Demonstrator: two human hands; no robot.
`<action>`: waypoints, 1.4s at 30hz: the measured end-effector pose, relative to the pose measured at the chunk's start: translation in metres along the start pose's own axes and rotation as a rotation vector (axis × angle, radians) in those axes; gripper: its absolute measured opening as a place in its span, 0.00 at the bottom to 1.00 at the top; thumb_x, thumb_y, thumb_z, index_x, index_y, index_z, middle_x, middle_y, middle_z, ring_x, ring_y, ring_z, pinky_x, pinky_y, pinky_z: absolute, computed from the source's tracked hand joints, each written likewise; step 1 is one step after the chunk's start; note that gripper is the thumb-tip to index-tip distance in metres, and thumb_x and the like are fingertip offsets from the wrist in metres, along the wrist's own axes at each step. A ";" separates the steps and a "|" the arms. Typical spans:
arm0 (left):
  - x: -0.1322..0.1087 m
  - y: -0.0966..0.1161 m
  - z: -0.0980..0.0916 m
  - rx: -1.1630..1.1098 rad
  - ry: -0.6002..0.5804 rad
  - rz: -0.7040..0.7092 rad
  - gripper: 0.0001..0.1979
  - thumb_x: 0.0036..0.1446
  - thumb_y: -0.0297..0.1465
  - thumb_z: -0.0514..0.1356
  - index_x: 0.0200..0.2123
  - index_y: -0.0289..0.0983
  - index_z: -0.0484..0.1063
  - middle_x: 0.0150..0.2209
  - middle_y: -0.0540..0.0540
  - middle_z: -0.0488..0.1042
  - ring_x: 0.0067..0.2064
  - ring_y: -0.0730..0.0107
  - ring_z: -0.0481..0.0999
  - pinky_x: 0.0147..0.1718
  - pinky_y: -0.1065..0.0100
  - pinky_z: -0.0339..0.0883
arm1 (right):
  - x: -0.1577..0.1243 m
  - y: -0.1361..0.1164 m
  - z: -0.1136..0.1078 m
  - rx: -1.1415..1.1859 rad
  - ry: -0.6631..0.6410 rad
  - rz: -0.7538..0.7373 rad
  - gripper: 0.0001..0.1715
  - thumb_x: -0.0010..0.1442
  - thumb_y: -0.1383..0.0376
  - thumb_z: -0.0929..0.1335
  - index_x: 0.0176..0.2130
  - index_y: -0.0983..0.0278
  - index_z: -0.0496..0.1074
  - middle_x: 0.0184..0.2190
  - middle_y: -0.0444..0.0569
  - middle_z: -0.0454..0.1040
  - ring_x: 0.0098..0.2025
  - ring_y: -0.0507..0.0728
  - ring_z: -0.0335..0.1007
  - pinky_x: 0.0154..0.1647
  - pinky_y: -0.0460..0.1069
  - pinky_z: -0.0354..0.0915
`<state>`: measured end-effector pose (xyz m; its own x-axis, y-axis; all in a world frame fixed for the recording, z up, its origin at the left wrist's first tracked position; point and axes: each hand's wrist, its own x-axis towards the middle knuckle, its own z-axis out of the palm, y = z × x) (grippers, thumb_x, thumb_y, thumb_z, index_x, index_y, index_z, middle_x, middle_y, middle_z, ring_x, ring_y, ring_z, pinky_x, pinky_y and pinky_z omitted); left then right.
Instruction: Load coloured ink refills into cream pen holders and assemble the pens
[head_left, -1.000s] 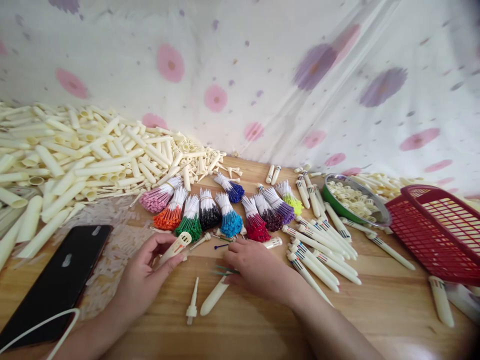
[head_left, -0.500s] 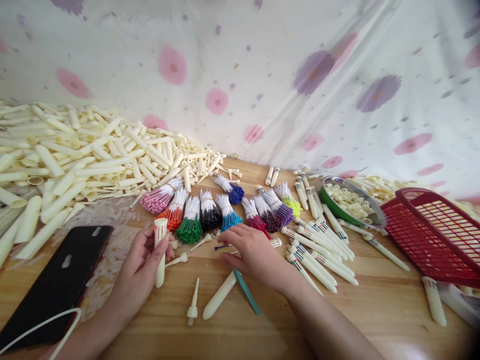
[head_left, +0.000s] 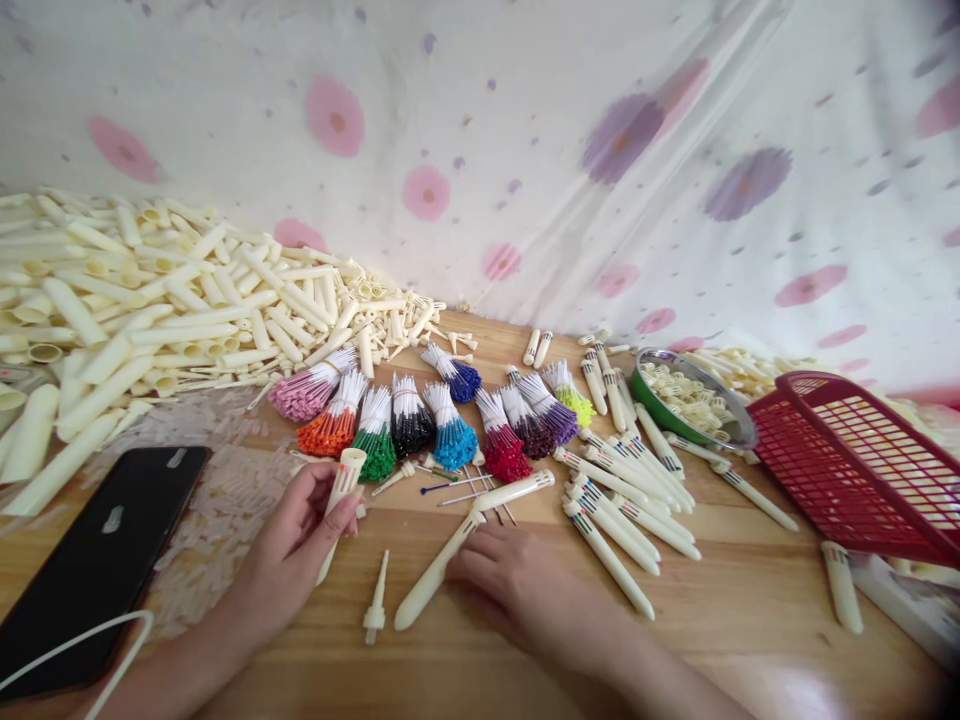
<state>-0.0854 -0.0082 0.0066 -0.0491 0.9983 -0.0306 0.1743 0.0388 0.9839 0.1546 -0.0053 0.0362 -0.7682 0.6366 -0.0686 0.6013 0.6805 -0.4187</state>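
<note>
My left hand [head_left: 296, 535] is closed around a cream pen barrel [head_left: 347, 478], its slotted open end tilted upward. Low over the table, my right hand [head_left: 517, 575] has curled fingers, and whatever they may hold is hidden. Beside its fingertips lie a cream pen barrel [head_left: 431, 585] and a second barrel [head_left: 517, 490] with slots at one end. Several loose thin ink refills [head_left: 465, 493] are scattered behind. A pointed cream pen part [head_left: 376, 605] rests between my hands. Farther back stand bundles of refills, among them green [head_left: 375, 445], black [head_left: 411, 430] and red [head_left: 504, 450].
Cream barrels form a large pile [head_left: 150, 300] at left. A black phone [head_left: 97, 570] with a white cable lies below it. To the right are multicolour pens [head_left: 619, 550], a green-sided bowl [head_left: 652, 405] of small cream parts and a red plastic basket [head_left: 847, 470].
My right hand has come down and nearer, over the spot where a teal strip lay; the strip is now out of sight. The barrel in my left hand tilts more to the right.
</note>
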 end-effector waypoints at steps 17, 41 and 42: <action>-0.002 -0.008 0.000 0.025 -0.044 -0.042 0.12 0.53 0.37 0.58 0.40 0.40 0.65 0.30 0.51 0.71 0.31 0.69 0.71 0.33 0.69 0.68 | 0.070 0.024 0.009 -0.466 0.104 0.417 0.09 0.60 0.71 0.63 0.34 0.65 0.72 0.34 0.52 0.73 0.38 0.57 0.67 0.26 0.46 0.60; 0.002 -0.005 -0.004 -0.027 0.038 0.082 0.06 0.59 0.37 0.54 0.37 0.42 0.63 0.31 0.52 0.71 0.29 0.72 0.70 0.33 0.70 0.67 | 0.045 0.044 -0.020 0.010 0.236 -0.057 0.14 0.57 0.77 0.60 0.35 0.66 0.71 0.32 0.49 0.72 0.37 0.54 0.65 0.39 0.47 0.62; 0.002 -0.006 -0.005 -0.027 0.029 0.087 0.06 0.59 0.37 0.53 0.37 0.42 0.63 0.31 0.52 0.71 0.29 0.72 0.70 0.33 0.70 0.67 | 0.046 0.044 -0.019 -0.039 0.227 -0.052 0.12 0.57 0.76 0.61 0.34 0.66 0.72 0.32 0.49 0.72 0.37 0.54 0.65 0.40 0.47 0.62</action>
<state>-0.0910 -0.0068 0.0017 -0.0631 0.9962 0.0601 0.1525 -0.0499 0.9870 0.1496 0.0606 0.0321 -0.7316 0.6628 0.1593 0.5739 0.7250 -0.3809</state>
